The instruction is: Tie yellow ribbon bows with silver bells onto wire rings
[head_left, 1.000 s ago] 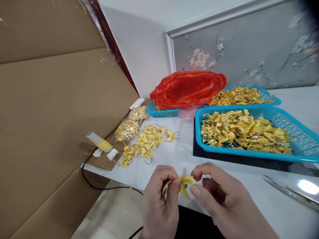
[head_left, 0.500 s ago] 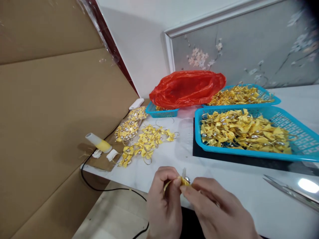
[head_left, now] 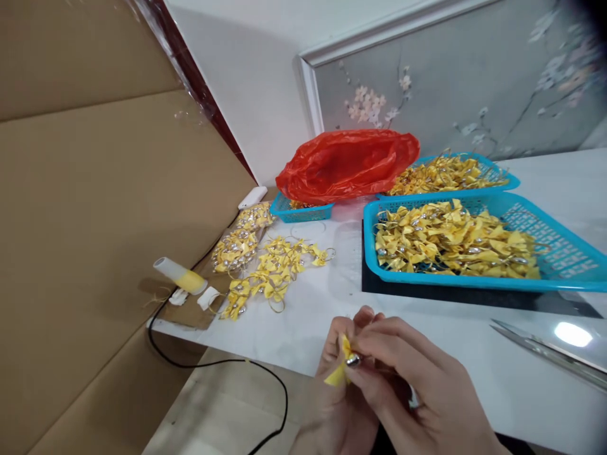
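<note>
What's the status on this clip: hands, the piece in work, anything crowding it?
Left hand and right hand both pinching one yellow bow at the table edge. Scissors lie to the right, apart.

My white table point(head_left: 427, 341): loose yellow bows point(head_left: 272, 278) at its left; beside them cardboard point(head_left: 190, 311) carrying a glue tube point(head_left: 180, 276). Black mat point(head_left: 427, 296) under big blue basket point(head_left: 564, 253). Behind, two smaller baskets point(head_left: 303, 212). Scissors point(head_left: 545, 354) at right.
</note>
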Available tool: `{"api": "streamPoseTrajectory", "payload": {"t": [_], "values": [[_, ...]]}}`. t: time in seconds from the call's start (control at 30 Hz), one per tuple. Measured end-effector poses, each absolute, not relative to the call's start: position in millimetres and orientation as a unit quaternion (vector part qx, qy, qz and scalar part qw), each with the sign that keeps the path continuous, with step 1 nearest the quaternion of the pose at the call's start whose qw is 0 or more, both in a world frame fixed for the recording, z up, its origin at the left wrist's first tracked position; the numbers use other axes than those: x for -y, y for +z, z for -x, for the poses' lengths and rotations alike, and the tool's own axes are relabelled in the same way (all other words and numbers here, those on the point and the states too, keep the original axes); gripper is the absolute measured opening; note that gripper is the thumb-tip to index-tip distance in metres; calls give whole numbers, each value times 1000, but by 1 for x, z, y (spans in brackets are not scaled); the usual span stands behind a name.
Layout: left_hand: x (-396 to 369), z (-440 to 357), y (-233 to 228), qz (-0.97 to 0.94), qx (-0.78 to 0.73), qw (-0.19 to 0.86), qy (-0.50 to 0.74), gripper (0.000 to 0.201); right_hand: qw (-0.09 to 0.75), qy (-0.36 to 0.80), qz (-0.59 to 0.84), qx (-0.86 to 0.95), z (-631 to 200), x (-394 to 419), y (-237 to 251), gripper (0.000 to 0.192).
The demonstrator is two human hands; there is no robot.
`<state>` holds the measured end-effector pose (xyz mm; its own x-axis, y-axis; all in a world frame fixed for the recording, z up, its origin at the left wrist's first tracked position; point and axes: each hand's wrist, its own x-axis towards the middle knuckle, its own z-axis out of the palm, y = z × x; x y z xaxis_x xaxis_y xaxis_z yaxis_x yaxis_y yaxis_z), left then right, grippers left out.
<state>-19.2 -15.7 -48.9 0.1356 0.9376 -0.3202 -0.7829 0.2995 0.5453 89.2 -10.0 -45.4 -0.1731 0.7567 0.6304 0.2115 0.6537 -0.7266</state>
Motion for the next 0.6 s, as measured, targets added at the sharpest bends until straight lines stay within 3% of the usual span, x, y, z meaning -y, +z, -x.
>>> {"api": "streamPoseTrajectory", "payload": {"t": [0.2,0.33,0.5,0.6], "values": [[18,40,-44,-298,-438,586,614,22,523,211,334,755,-100,12,-45,18],[25,54,-32,-461,-489,439,596,28,473,151,332,802,-102,11,-51,28],[27,51,-24,-418,-518,497,557,20,487,227,348,769,-103,10,-53,26],[24,48,-25,-351,-480,559,577,19,458,419,410,668,-108,10,-50,25]]}}
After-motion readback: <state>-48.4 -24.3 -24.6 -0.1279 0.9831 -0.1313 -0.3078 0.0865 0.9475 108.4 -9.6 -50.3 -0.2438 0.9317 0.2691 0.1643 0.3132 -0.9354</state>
